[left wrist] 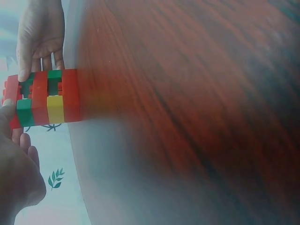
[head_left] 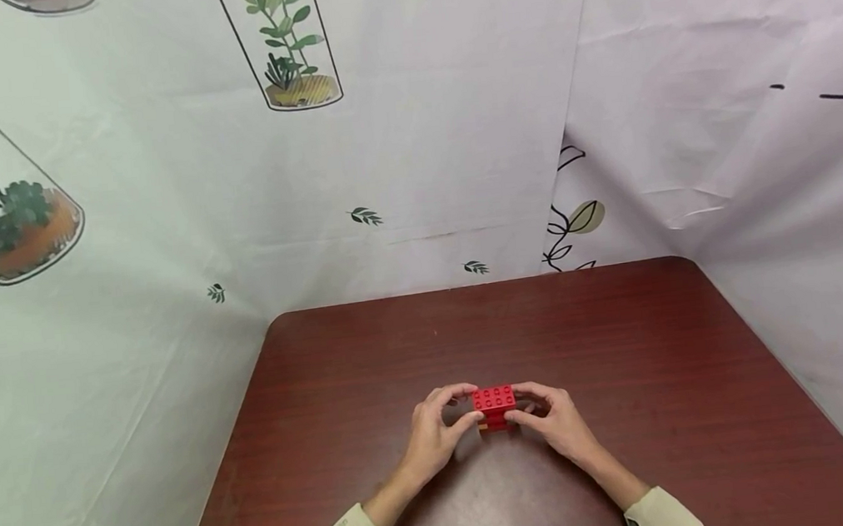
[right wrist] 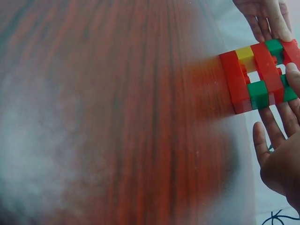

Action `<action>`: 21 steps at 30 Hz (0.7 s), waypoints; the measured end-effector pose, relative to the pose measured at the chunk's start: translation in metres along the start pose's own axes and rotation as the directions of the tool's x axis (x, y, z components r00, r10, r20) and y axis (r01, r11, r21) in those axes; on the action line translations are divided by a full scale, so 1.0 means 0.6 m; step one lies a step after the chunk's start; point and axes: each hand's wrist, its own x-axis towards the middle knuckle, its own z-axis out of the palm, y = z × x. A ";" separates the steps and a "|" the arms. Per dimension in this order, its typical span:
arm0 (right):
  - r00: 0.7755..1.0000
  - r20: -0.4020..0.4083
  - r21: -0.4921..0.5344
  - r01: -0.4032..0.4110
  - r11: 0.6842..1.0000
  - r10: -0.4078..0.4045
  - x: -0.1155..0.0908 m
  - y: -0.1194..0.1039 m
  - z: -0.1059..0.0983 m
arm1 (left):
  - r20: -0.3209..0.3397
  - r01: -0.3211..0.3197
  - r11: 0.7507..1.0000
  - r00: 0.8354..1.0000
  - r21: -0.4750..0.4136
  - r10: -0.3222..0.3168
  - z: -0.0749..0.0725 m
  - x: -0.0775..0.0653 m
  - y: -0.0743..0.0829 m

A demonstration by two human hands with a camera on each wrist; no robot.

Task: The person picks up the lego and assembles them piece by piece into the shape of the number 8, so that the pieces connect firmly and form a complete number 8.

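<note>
A tower of toy building bricks (head_left: 494, 399) stands on the table, with a red eight-studded brick on top. Both wrist views show its layers from the side: long red bricks (right wrist: 235, 83) alternate with small green (right wrist: 258, 95) and yellow bricks (left wrist: 55, 108), leaving gaps between. My left hand (head_left: 430, 431) pinches the top red brick at its left end, thumb on the near side and fingers on the far side. At the right end, my right hand (head_left: 565, 426) grips the same brick in mirrored fashion. The tower's far side is hidden in the head view.
The dark red-brown wooden table (head_left: 326, 372) has rounded far corners. White cloth (head_left: 419, 154) printed with plants hangs behind it and along both sides.
</note>
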 end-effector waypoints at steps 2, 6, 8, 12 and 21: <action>1.000 0.001 0.002 0.008 1.000 -0.008 0.000 0.000 0.000 | 0.003 0.005 1.000 1.000 -0.002 -0.005 0.000 0.000 -0.001; 1.000 0.005 0.011 0.015 1.000 -0.015 0.000 -0.002 0.001 | 0.009 0.014 1.000 1.000 -0.009 -0.013 0.000 -0.002 -0.003; 1.000 0.003 0.010 0.017 1.000 -0.017 0.000 -0.003 0.000 | 0.002 -0.006 1.000 1.000 -0.007 0.006 0.001 -0.002 -0.005; 1.000 0.000 0.003 0.021 1.000 -0.021 0.000 -0.004 0.000 | -0.014 -0.061 0.998 0.998 0.012 0.061 0.003 -0.001 -0.012; 1.000 0.010 -0.006 0.009 1.000 -0.009 0.002 -0.003 -0.001 | -0.008 -0.089 0.995 0.996 0.037 0.089 0.001 0.001 -0.019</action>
